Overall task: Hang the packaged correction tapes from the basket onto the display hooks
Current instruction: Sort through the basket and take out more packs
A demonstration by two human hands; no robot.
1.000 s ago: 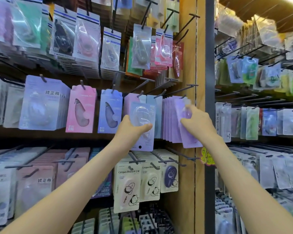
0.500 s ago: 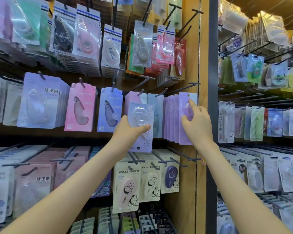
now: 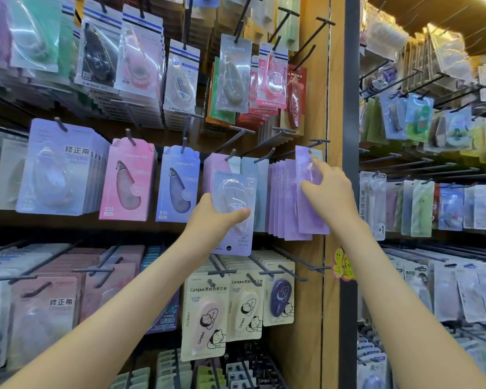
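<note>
Reaching up to the middle row of a stationery display wall, both bare forearms are extended. The left grip [image 3: 216,220] clasps a lavender correction tape pack [image 3: 237,183], thumb laid across its clear blister. This pack is held upside down, with its printing inverted and its hang hole at the lower edge, in front of the hung stock and on no hook. The right grip [image 3: 328,192] pinches a purple correction tape pack [image 3: 310,217] by its blister, fingertips curled onto the front face. This pack stands upright at the front of a row of matching purple packs [image 3: 281,200], beside the wooden post [image 3: 316,66]. Its hang hole sits just below the crossbar tip of a dark display hook [image 3: 319,141]; whether it is threaded cannot be told. To the left hang a pink pack [image 3: 127,178] and a blue pack [image 3: 177,181]. Cream Campus packs [image 3: 205,313] hang on the row below.
</note>
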